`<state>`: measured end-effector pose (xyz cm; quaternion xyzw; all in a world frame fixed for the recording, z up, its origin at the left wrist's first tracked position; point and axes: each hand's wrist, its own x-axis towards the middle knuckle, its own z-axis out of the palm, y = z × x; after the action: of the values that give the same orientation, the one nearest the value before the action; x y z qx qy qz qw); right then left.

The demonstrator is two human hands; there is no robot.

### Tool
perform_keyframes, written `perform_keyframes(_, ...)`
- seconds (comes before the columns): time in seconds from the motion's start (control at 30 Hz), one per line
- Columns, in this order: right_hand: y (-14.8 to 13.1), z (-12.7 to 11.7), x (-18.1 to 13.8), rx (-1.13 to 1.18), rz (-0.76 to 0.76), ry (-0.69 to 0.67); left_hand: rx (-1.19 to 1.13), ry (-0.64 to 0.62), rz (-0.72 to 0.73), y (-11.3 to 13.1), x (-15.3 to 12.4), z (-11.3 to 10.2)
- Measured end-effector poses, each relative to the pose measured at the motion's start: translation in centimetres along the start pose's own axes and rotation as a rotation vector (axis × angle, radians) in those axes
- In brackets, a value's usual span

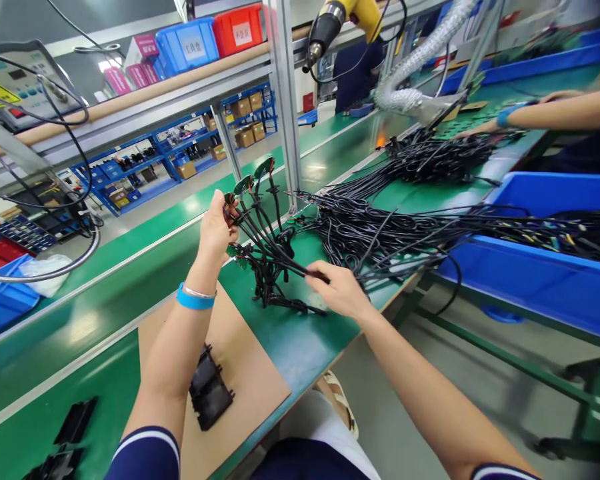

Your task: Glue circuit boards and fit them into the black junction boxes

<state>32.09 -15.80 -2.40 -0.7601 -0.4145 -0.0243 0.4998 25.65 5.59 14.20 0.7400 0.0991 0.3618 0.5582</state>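
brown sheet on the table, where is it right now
In the head view, the brown sheet lies below and left of centre on the green tabletop, under the left forearm, with a black plastic part on it.

Bright light fills my view, leaving a pale sheen on the bench (307,350) near its front edge. The wide lens stretches my forearms (415,373) toward the bottom; shelves (163,152) past the far edge look soft.
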Motion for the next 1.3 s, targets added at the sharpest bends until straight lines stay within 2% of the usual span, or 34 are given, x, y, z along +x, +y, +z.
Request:
perform_keyframes(0.1,-1.6,-4.1,-1.0,0.101,0.045,-0.039,-0.237,-0.011,-0.31,1.6,-0.3,-0.2)
perform_keyframes(0.2,-2.5,-8.3,-1.3,0.242,0.147,-0.167,-0.388,-0.069,-0.442,2.5,-0.9,0.0)
perform_keyframes(0.3,-2.7,-10.0,-0.8,0.193,0.207,-0.362,-0.43,-0.098,-0.547,2.0,-2.2,1.1)
perform_keyframes(0.33,-2.8,-9.9,-0.6,0.139,0.196,-0.381,-0.419,-0.096,-0.555,1.7,-2.7,1.7)
perform_keyframes(0.4,-3.1,-8.7,-0.1,0.086,0.151,-0.325,-0.374,-0.102,-0.532,0.9,-3.9,2.9)
perform_keyframes(0.53,-4.4,-4.7,1.0,0.15,0.109,-0.058,-0.277,-0.176,-0.464,0.2,-5.8,4.7)
perform_keyframes(0.63,-5.1,-2.7,2.2,0.068,0.139,0.186,-0.222,-0.237,-0.403,0.4,-6.6,5.0)
perform_keyframes(0.67,-5.2,-2.4,2.5,0.05,0.141,0.225,-0.203,-0.245,-0.382,0.5,-6.8,4.9)
perform_keyframes(0.9,-4.8,-3.1,3.2,0.02,-0.032,0.198,-0.124,-0.264,-0.344,0.8,-7.0,4.1)
perform_keyframes(1.03,-5.7,-3.3,2.8,0.036,-0.056,0.217,-0.105,-0.311,-0.36,1.3,-6.7,3.9)
perform_keyframes(1.17,-6.8,-3.3,2.4,-0.062,-0.074,0.299,-0.044,-0.314,-0.34,1.8,-6.7,3.9)
perform_keyframes(1.23,-6.7,-3.5,2.3,-0.072,-0.064,0.328,-0.011,-0.309,-0.331,1.8,-6.7,3.9)
perform_keyframes(1.3,-5.8,-3.9,2.6,0.022,-0.016,0.345,-0.006,-0.299,-0.326,1.5,-6.5,3.7)
